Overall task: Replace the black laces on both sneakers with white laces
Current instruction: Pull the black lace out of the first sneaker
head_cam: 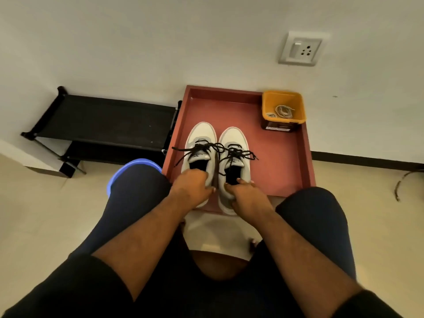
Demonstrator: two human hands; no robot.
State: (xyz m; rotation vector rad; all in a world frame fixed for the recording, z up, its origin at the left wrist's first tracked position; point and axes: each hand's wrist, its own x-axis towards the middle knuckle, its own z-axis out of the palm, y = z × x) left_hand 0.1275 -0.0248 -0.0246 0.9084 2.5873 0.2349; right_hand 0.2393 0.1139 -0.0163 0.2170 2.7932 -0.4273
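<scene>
1. Both sneakers are sitting side by side, toes to the wall, on the red tray (296, 161), with their heels hanging just over its near edge.
2. The left hand (193, 188) is gripping the heel collar of the left sneaker (202, 138), fingers curled over the rim and into the opening.
3. The right hand (244, 191) is gripping the heel of the right sneaker (234, 138), thumb lying over the collar and fingers wrapping underneath.
4. The black laces (220, 150) are still running through the eyelets on both shoes; their loose ends are trailing out to the sides, so any bows look undone, though I cannot tell how far they are slackened.
5. The white laces (283, 111) are apparently lying coiled in the yellow tub (268, 104) at the tray's far right corner, well apart from the shoes and untouched.
6. Judging by this, the task is only starting: no black lace is out, no white lace is in, and both shoes are waiting to be stripped and relaced.
7. Writing: a dark label on the tub's front is showing pale print, too blurred to read. Small dark marks on the shoe tongues are looking like logos, but they are unreadable.
</scene>
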